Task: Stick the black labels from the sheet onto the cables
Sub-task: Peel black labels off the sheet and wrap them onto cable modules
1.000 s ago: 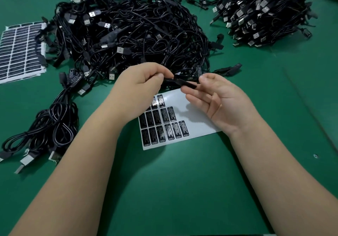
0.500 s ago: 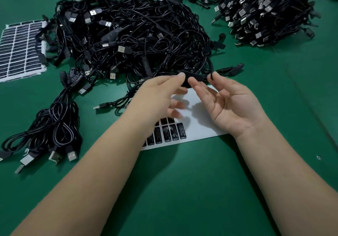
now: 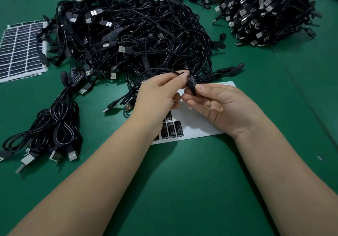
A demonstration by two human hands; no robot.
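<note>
Above a green table (image 3: 182,190), the left hand (image 3: 157,96) and right hand (image 3: 223,105) pinch a small black cable block (image 3: 192,84) between them; its label is unreadable. The left forearm hides much of the label sheet (image 3: 197,124) below. Tangled cables (image 3: 131,38) lie behind.
</note>
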